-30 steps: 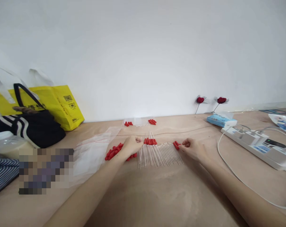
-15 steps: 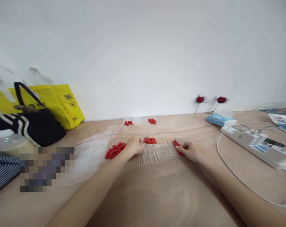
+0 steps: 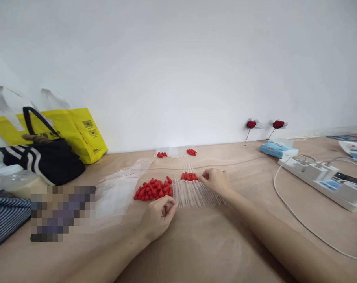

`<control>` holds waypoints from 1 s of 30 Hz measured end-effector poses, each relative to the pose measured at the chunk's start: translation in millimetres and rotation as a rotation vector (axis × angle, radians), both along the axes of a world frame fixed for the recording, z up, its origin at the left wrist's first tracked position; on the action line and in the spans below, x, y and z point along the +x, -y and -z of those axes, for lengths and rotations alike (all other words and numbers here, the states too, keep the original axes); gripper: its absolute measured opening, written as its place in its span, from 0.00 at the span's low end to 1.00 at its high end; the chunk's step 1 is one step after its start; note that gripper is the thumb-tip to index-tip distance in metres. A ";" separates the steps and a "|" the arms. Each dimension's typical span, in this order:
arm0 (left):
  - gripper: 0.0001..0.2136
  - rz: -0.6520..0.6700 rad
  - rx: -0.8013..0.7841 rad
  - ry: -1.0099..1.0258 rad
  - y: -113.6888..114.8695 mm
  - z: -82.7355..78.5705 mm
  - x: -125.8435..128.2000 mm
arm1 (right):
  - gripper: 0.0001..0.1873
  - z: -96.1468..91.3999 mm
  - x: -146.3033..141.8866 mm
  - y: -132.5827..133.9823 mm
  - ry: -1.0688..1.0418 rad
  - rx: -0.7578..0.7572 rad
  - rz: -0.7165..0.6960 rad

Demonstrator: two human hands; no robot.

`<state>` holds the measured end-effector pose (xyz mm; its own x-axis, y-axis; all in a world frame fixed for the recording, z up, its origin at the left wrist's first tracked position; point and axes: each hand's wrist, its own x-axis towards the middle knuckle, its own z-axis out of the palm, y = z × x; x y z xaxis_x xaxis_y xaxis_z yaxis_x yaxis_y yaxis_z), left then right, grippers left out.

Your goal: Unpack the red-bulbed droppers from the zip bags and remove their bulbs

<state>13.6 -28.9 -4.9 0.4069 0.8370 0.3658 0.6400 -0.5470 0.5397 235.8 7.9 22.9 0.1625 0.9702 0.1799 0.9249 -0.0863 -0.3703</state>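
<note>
Thin clear tubes (image 3: 193, 194), like dropper pipettes, lie side by side in a fanned row on the table. Several red rubber bulbs (image 3: 189, 176) sit in a short line at the row's far edge, with clear tubes pointing away beyond them. My right hand (image 3: 217, 181) is pinched closed just right of these bulbs, over the tubes' far ends; what its fingertips hold is hidden. By the near left corner of the row, my left hand (image 3: 160, 214) is closed with curled fingers, its contents not visible. A heap of red bulbs (image 3: 153, 189) lies just beyond it.
Clear zip bags (image 3: 116, 192) lie left of the heap. A bag with red bulbs (image 3: 175, 151) rests by the wall. At right are a tissue pack (image 3: 277, 149), a power strip (image 3: 322, 182) and a looping white cable (image 3: 296, 220). Yellow (image 3: 86, 137) and black bags (image 3: 60, 161) stand left.
My left hand has drawn back toward me, uncovering more of the heap. My right hand has moved left along the row; the red bulbs at its right end no longer show there.
</note>
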 end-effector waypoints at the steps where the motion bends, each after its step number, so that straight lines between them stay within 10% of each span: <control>1: 0.07 -0.011 -0.023 0.013 -0.3 1.2 -0.4 | 0.13 -0.1 -8.1 -5.1 -0.006 -0.022 0.009; 17: 0.05 0.010 -0.075 0.004 -3.1 1.4 0.7 | 0.15 11.3 -26.4 -23.1 0.003 -0.024 0.071; 30: 0.10 0.047 0.771 -0.207 7.2 -3.7 14.6 | 0.12 31.7 18.4 68.8 0.066 0.488 -0.574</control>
